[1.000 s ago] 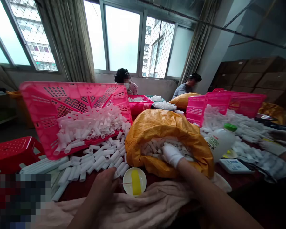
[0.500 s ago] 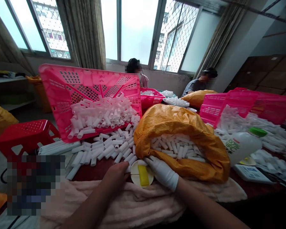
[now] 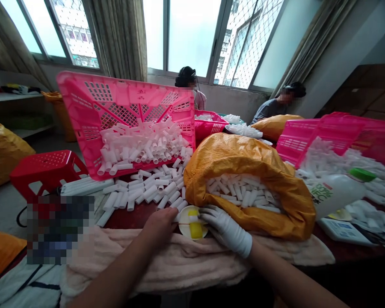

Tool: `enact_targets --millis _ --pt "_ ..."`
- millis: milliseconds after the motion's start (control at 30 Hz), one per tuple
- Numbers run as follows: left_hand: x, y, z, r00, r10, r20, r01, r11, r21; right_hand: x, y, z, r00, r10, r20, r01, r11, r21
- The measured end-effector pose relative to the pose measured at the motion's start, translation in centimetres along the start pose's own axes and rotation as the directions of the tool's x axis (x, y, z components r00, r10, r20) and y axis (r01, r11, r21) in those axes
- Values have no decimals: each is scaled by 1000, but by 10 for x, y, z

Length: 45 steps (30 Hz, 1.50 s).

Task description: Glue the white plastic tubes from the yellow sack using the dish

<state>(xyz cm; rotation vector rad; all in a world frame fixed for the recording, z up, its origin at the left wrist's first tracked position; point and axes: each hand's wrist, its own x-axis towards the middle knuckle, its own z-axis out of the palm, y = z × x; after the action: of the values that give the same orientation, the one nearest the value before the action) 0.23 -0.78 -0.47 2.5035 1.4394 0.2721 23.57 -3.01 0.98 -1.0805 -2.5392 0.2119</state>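
A small round cream dish (image 3: 184,229) with a yellow block (image 3: 196,231) across it rests at the near table edge, between my hands. At its left rim, my bare left hand (image 3: 160,223) is closed, with the white end of a short tube (image 3: 176,217) showing at its fingertips. My right hand (image 3: 226,229), in a white glove, reaches over the right rim with fingers bent and drawn together. A short white piece (image 3: 193,218), seemingly another tube, lies over the yellow block at the gloved fingertips. Loose white tubes (image 3: 150,192) are heaped just beyond.
A tilted pink basket (image 3: 128,92) spills tubes at left. An orange sack (image 3: 240,149) of tubes stands ahead. A green-capped bottle (image 3: 336,192) and a white flat device (image 3: 345,232) are at right. A pink towel (image 3: 167,265) lines the near edge. Two people sit beyond.
My gloved fingers have shifted from the dish's right rim to over the yellow block, and are more bent. The left hand stays at the left rim. The whole view has shifted slightly.
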Motion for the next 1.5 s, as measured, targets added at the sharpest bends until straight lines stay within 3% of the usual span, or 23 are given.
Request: enact_targets --millis 133,300,400,467,533,600,667,767,800,867,933,967,1033,1133,1200,1267,1333,1433,1500 --pt "0 1 0 1000 -3 -6 3 1000 22 -2 0 4 999 41 -18 -43 995 -91" --pt "1 2 1 1000 -3 -12 3 1000 30 -10 -1 1 985 -156 73 169 957 -234" --pt "1 3 1 999 -33 -9 33 999 2 -11 -7 -5 950 -285 125 306 927 -218" --pt "1 6 -1 998 -49 -42 48 999 -10 -10 -12 -6 956 -290 30 292 948 -127" --pt "1 10 -6 994 -28 -104 29 1000 2 -7 -17 -4 962 -158 -222 176 982 65" --pt "-1 16 -12 990 17 -140 -16 1000 6 -3 -21 1 890 73 -451 85 944 320" --pt "-3 21 -18 990 58 -131 -64 997 -40 2 -24 5 808 254 -532 66 858 509" --pt "-6 27 -25 990 112 -83 -125 978 -167 5 -30 1 767 324 -553 77 811 581" --pt "-8 29 -26 990 124 -61 -134 970 -201 4 -33 -3 767 296 -570 91 829 552" --pt "-12 33 -25 991 133 -19 -134 963 -236 2 -39 -14 817 143 -558 135 894 427" --pt "-16 41 -21 991 132 -8 -130 967 -217 -1 -45 -24 897 -23 -442 170 939 298" --pt "-19 46 -18 992 125 -20 -126 975 -184 -1 -47 -27 924 -37 -381 149 952 269" --pt "-23 58 -11 993 95 -67 -101 992 -80 -1 -50 -26 940 123 -318 -26 956 294" --pt "-27 73 -6 995 19 -97 -13 998 64 0 -52 -15 859 462 -219 -359 851 384" --pt "-31 79 -7 999 -24 -40 27 997 76 -2 -56 -6 839 515 -175 -421 819 388" --pt "-36 83 -11 999 -21 47 20 1000 9 -7 -62 -1 857 471 -210 -375 849 373" --pt "-41 86 -18 988 56 144 -32 986 -162 -14 -70 -2 896 369 -248 -283 903 322" --pt "-50 95 -30 925 277 259 -116 856 -503 -27 -80 -12 948 175 -265 -118 969 218" --pt "-54 97 -41 875 392 285 -148 777 -612 -47 -78 -21 957 135 -256 -87 978 190"
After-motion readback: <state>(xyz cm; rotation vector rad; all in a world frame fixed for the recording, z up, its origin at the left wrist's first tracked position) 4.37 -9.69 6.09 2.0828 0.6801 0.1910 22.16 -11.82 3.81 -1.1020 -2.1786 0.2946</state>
